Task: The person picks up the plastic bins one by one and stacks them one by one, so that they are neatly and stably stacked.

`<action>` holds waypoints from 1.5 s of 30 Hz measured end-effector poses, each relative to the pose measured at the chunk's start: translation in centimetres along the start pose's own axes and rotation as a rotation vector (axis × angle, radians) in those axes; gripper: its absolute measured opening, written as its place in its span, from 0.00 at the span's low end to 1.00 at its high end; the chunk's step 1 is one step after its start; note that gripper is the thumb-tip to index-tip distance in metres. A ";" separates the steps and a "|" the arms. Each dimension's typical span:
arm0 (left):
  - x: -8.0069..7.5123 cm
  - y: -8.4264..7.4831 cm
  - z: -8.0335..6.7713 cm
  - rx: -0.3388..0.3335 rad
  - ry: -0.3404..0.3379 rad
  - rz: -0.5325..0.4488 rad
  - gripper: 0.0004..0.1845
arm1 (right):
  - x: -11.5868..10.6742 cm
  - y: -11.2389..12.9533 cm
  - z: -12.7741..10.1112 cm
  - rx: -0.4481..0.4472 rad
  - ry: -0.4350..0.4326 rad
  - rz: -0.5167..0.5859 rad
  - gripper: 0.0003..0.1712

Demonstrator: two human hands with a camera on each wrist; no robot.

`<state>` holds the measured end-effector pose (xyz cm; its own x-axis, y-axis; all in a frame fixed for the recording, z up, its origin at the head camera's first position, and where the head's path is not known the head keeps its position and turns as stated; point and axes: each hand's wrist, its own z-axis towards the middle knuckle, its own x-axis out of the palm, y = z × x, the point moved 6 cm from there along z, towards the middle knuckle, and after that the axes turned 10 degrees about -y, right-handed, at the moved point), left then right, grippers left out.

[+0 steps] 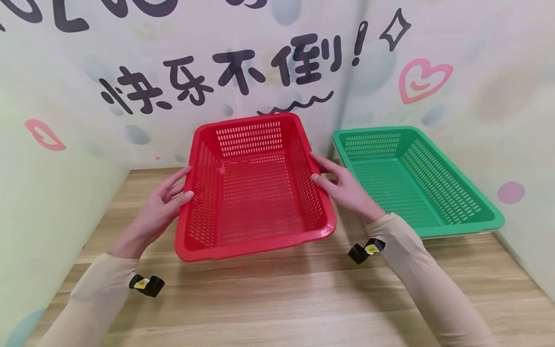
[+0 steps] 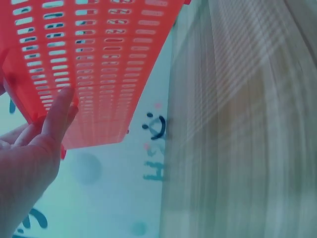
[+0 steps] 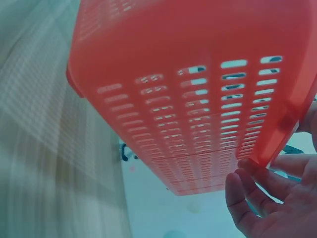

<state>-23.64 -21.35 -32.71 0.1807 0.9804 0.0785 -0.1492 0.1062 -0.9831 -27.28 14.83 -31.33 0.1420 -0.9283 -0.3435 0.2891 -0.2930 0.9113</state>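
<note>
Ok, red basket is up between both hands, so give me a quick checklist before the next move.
1. Left hand on the red basket: thumb over the left rim, fingers against the side wall. Ok.
2. Right hand on the right rim: fingers at the rim and wall. Ok.
3. Basket off the wooden table: the wrist views show its underside in the air. Ok.
4. Basket level: it tilts, far end higher than near end. Not ok.
5. Basket contents: nothing visible inside. Ok.
6. Gap to the green basket: the right hand lies close to its near corner; whether they touch, cannot tell.
</note>
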 end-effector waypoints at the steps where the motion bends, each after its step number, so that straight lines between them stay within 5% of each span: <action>1: 0.2 0.0 0.1 0.004 -0.004 0.001 0.33 | -0.3 0.1 0.0 0.001 0.001 -0.001 0.34; 22: 5.1 -0.3 0.8 0.021 -0.038 0.025 0.34 | -5.6 -0.4 -1.6 -0.025 -0.017 0.101 0.34; 37: 7.6 -0.5 1.7 0.044 -0.001 0.024 0.34 | -8.2 0.2 -3.3 -0.038 -0.008 0.066 0.35; 45: 9.1 -0.7 2.6 0.038 0.011 -0.003 0.34 | -9.8 0.0 -4.1 -0.004 -0.036 0.183 0.34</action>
<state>-24.39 -12.06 -30.86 0.1921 0.9781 0.0798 -0.1853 0.1160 -0.9758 -24.76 24.84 -28.86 0.1582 -0.9737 -0.1637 0.2652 -0.1178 0.9570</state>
